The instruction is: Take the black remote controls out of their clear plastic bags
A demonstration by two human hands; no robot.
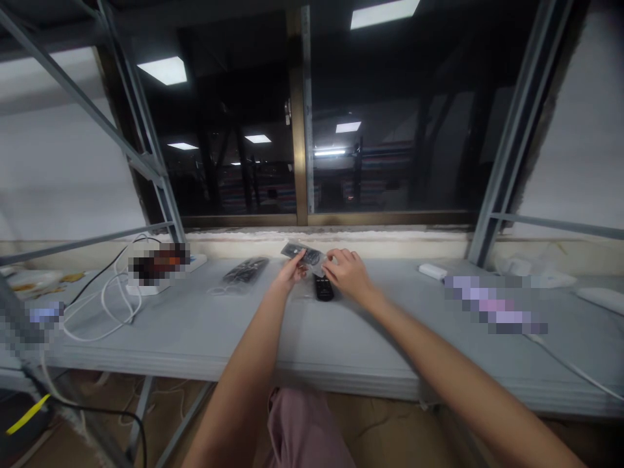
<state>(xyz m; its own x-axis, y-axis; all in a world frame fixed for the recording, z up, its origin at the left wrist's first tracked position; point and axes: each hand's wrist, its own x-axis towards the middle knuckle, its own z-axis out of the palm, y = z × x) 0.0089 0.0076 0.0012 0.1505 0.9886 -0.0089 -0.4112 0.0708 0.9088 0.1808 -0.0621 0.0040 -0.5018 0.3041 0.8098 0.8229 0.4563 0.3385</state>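
Note:
My left hand (pixel 292 270) is closed around a dark remote control (pixel 295 250) in a clear plastic bag, held just above the table. The fingers of my right hand (pixel 346 270) pinch the right end of that plastic bag (pixel 318 265). Below and between the hands, a second black remote control (pixel 324 288) lies on the table, its upper end partly covered by my right hand and the bag. To the left of my left hand lies a clear bag with dark contents (pixel 246 270), too blurred to make out.
The grey table (pixel 195 338) runs along a window. A white power strip (pixel 149 286) with looping cables sits at left. On the right are a small white block (pixel 431 272), a blurred-out purple object (pixel 494 304) and a white cable (pixel 575 367). Metal posts (pixel 507 130) rise at both sides.

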